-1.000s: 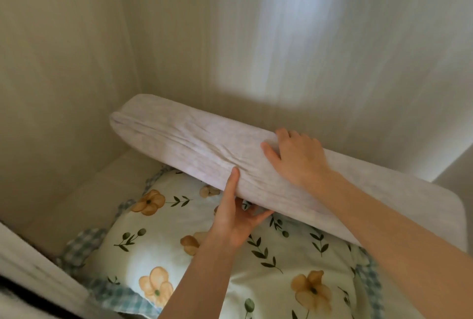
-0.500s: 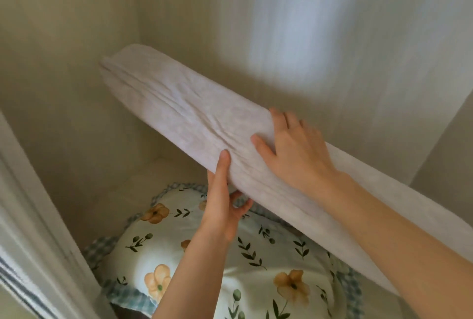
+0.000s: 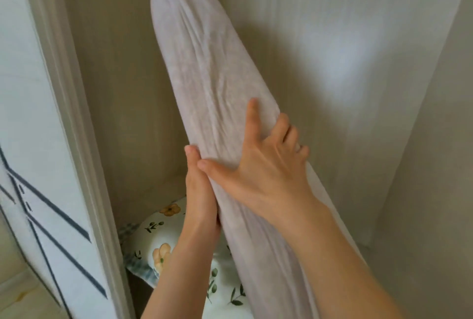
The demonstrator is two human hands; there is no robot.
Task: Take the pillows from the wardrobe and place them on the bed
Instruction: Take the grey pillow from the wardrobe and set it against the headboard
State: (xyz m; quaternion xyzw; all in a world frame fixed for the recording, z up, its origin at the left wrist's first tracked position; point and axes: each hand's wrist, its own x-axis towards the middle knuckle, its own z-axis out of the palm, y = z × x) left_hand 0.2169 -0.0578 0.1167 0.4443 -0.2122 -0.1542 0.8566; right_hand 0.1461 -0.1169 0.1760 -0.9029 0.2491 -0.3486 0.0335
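The step in hand is the lift-out of the first pillow. A long pale grey pillow [image 3: 215,83] runs steeply from the top centre of the frame down to the lower right, tipped nearly on end inside the wardrobe [image 3: 122,88], its upper end close to the back panel and its lower end out of view at the bottom edge. The right hand [image 3: 266,165], centre of the frame, lies on the pillow's upper face with fingers spread wide and thumb stretched toward the left edge, pressing into the cover. The left hand [image 3: 202,190], just left of it, comes up from below and clamps the pillow's left edge, thumb on top; its other fingers are hidden behind the fabric, so the full wrap cannot be told. The two thumbs touch or nearly touch. A second, floral pillow [image 3: 158,247] with a checked border lies on the wardrobe floor at lower centre, untouched and partly covered by the arms. The door frame [image 3: 76,139] stands close on the left. The bed is not in view. The next move probably calls for drawing the grey pillow clear of the opening without catching that frame, then turning toward the bed; the soft filling may sag at either end.
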